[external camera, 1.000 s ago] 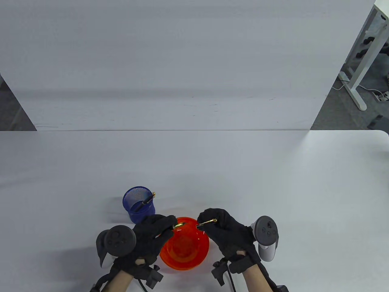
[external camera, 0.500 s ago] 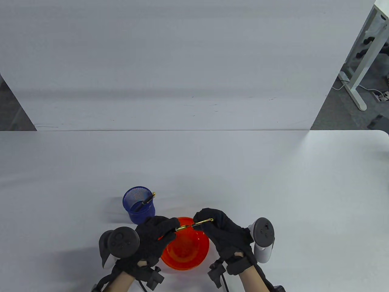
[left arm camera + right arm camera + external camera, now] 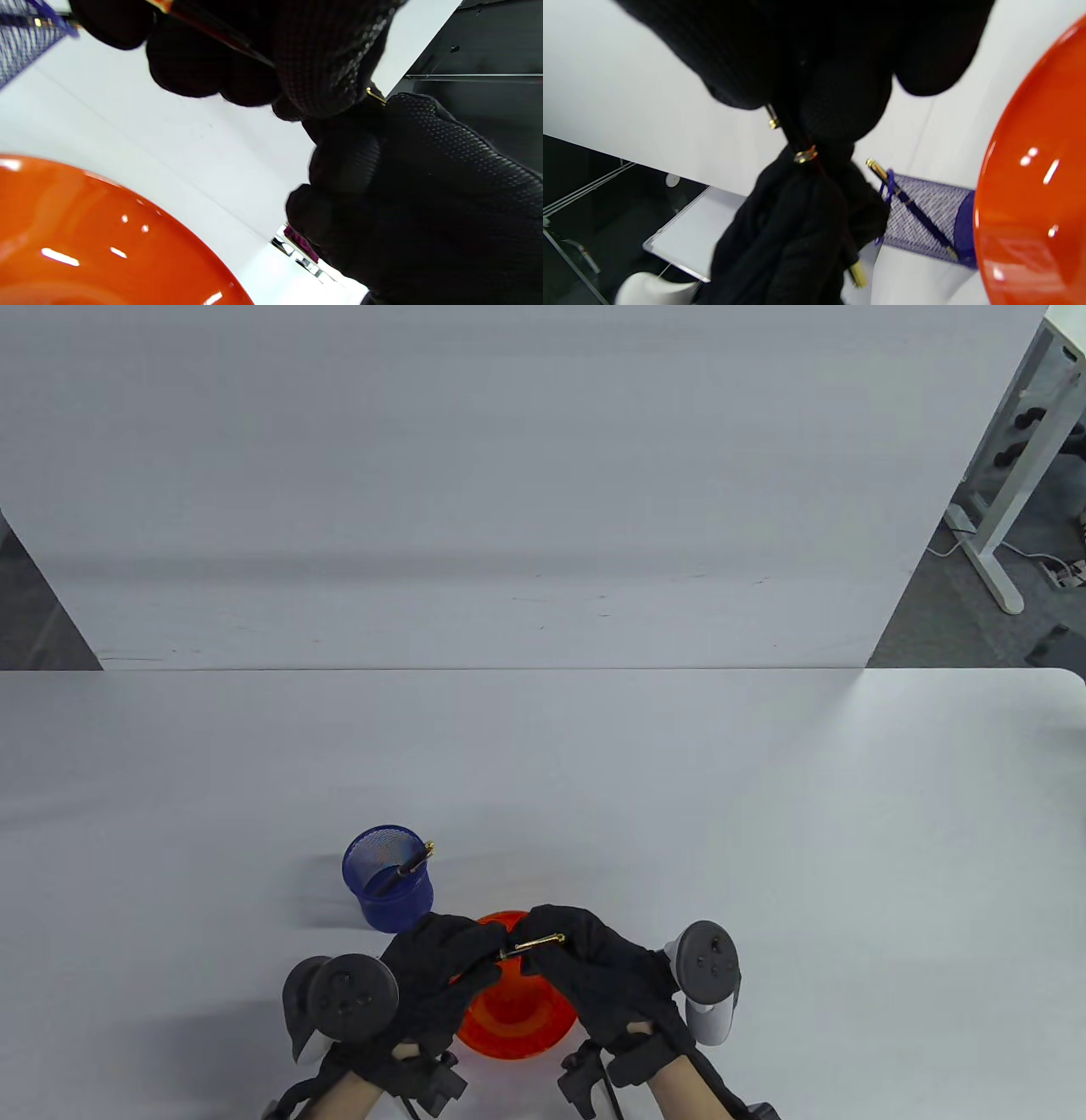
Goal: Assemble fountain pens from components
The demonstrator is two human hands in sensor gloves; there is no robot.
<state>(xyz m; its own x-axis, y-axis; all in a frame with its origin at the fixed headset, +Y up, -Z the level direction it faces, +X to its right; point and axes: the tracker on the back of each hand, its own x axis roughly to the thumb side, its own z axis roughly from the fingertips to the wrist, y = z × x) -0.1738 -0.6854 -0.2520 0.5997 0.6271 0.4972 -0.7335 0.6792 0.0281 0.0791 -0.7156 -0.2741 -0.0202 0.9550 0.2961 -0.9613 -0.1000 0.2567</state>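
Above the orange bowl point(image 3: 514, 1018), the left hand point(image 3: 441, 971) and right hand point(image 3: 594, 976) meet, both pinching one dark, gold-trimmed pen point(image 3: 533, 945). Just beyond the bowl's left side, a blue mesh cup point(image 3: 386, 882) holds a second pen point(image 3: 407, 865).

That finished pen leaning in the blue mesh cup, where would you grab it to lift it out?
Probably by the gold-tipped upper end of the finished pen, coming from above. It leans tilted in the blue mesh cup, and only that end pokes over the rim on the cup's right side; the lower part sits inside the mesh. Pinch the exposed end and draw it up along its slant.
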